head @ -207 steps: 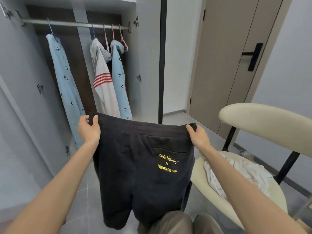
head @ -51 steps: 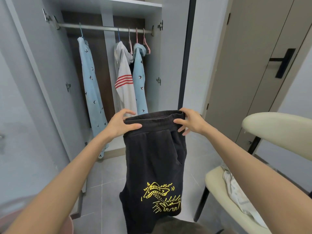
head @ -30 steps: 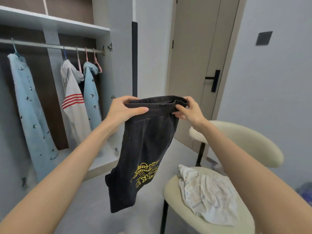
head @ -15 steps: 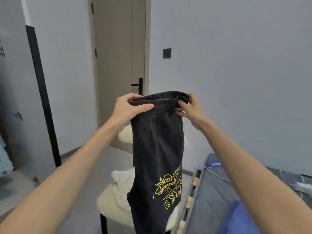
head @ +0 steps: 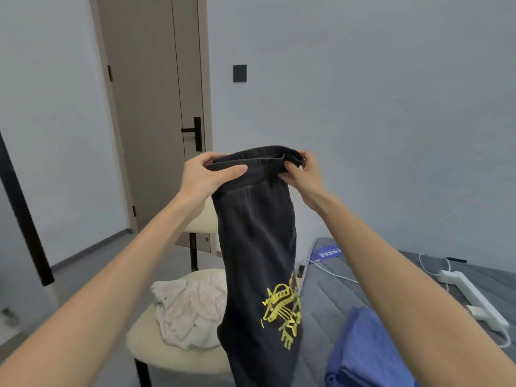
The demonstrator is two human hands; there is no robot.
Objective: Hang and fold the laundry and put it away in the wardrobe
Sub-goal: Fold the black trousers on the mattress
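Observation:
A pair of black shorts (head: 255,247) with a yellow print hangs folded in half lengthwise in front of me. My left hand (head: 205,178) grips the left end of the waistband and my right hand (head: 303,174) pinches the right end, both at chest height. A crumpled white garment (head: 190,305) lies on the seat of the cream chair (head: 156,356) below the shorts. A blue garment (head: 363,350) lies on the grey bed at the lower right. The wardrobe is out of view.
A grey bed (head: 329,308) fills the lower right, with a white power strip (head: 472,297) and cable on it. A beige door (head: 156,107) with a black handle stands behind the chair. A black vertical edge (head: 22,219) runs along the left.
My view has swung right, away from the wardrobe toward the chair and bed. The shorts went from spread wide to folded in half lengthwise, and both hands still hold the waistband.

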